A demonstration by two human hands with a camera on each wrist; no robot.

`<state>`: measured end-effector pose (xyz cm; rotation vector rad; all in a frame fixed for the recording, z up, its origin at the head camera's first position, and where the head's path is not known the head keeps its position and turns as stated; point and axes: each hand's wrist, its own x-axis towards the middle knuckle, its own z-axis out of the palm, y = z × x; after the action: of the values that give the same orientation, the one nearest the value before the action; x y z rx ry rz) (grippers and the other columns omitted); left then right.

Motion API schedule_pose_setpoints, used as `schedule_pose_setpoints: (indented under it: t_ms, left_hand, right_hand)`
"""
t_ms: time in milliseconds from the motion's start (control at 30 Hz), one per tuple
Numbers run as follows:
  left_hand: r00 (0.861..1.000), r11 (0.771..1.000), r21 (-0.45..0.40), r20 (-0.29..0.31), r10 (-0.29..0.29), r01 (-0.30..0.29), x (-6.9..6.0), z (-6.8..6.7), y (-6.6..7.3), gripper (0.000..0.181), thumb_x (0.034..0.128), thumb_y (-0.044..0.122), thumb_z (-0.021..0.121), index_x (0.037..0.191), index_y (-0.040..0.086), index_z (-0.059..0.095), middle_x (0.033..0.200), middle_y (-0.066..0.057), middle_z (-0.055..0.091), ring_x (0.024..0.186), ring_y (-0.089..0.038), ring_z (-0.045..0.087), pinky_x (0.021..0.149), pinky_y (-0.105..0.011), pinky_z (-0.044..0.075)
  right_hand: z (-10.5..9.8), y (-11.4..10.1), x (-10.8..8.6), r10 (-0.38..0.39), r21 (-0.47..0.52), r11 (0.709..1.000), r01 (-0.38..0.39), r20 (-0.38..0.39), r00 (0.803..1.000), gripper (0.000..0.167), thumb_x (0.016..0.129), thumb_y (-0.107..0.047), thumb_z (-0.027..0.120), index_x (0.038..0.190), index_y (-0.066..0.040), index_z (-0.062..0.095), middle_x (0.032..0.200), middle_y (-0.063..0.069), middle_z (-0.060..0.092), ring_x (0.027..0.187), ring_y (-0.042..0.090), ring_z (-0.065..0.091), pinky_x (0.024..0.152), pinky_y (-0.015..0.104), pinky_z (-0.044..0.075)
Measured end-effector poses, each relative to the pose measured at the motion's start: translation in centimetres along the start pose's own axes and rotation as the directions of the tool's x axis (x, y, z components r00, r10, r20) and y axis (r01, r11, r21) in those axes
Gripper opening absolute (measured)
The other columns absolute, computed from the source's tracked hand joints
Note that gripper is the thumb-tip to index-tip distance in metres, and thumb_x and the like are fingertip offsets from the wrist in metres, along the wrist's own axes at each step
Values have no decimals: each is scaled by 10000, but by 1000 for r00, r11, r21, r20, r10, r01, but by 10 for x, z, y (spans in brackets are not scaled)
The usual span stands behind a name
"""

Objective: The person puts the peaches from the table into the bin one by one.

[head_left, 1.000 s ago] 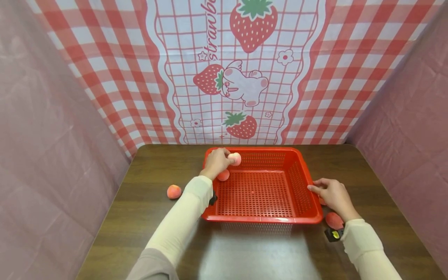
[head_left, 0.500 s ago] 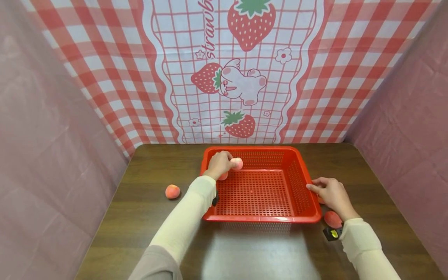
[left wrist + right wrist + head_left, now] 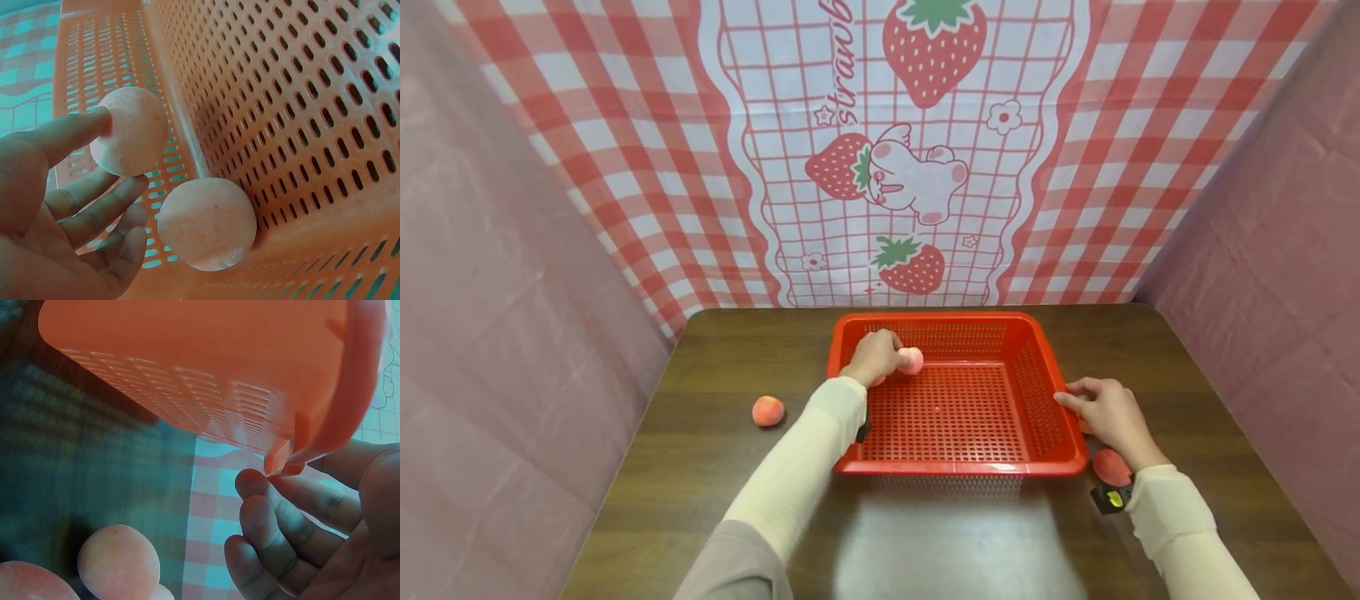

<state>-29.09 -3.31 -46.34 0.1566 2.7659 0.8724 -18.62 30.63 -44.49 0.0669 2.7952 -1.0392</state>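
Observation:
Inside the red perforated plastic basket (image 3: 955, 468), toward its back left corner, my left hand (image 3: 874, 358) pinches a pale pink peach (image 3: 912, 361) between thumb and fingers. Just beside it, a second peach (image 3: 207, 224) lies in the basket, seen in the left wrist view and mostly hidden by the hand in the head view. My right hand (image 3: 1108, 412) holds the basket's right rim, thumb on top and fingers below the edge, as the right wrist view (image 3: 312, 531) of the hand shows.
One peach (image 3: 768, 411) lies on the wooden table (image 3: 715, 483) left of the basket. To the right, a redder peach (image 3: 1111, 468) sits by the right wrist, with another peach (image 3: 119, 562) near it. A checked strawberry cloth (image 3: 925, 192) hangs behind the table.
My left hand has lowered the peach deeper into the basket and slightly right, now largely covering the other peach there. The right hand keeps its hold on the rim.

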Motion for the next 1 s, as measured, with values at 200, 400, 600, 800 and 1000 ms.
schedule_pose_setpoints:
  t_ms: [200, 400, 600, 800, 1000]
  left_hand:
    - [1000, 998, 61, -10, 13, -12, 2, 2, 0, 230, 882, 296, 719, 976, 86, 709, 939, -46, 692, 809, -193, 592, 743, -310, 500]
    - [999, 994, 107, 1, 34, -34, 3, 5, -1, 302, 883, 299, 715, 682, 144, 551, 677, 10, 491, 650, -158, 417, 593, -275, 353]
    - [999, 991, 127, 1, 42, -42, 5, 8, -2, 279, 872, 298, 724, 694, 137, 581, 673, 5, 482, 653, -164, 403, 617, -289, 350]
    - [998, 974, 223, -11, 55, -51, 8, 11, -3, 233, 869, 291, 716, 740, 132, 604, 728, -18, 577, 715, -191, 479, 678, -324, 393]
    - [998, 965, 255, -9, 60, -56, 8, 10, -3, 207, 869, 298, 719, 798, 121, 638, 800, -46, 645, 758, -207, 525, 716, -359, 433]
  right_hand:
    - [0, -1, -1, -6, -16, 1000, 6, -2, 1000, 484, 918, -319, 671, 1166, 94, 625, 848, 144, 710, 650, 169, 636, 581, 309, 554]
    - [1, -1, -1, 1, -17, 1000, -1, 1, 1000, 480, 920, -313, 670, 1167, 96, 624, 863, 161, 712, 649, 160, 635, 597, 342, 568]
    - [1, -2, -2, -2, -10, 1000, 2, -4, 1000, 480, 917, -312, 673, 1170, 93, 623, 894, 187, 716, 665, 181, 652, 613, 357, 580]
    - [1, -3, -2, 3, 10, 1000, -4, 11, 1000, 484, 922, -306, 668, 1173, 105, 616, 902, 195, 715, 665, 163, 657, 623, 370, 588]
    - [1, -3, -2, 10, 3, 1000, -10, 6, 1000, 486, 919, -314, 670, 1171, 99, 619, 896, 190, 718, 658, 158, 657, 628, 378, 588]
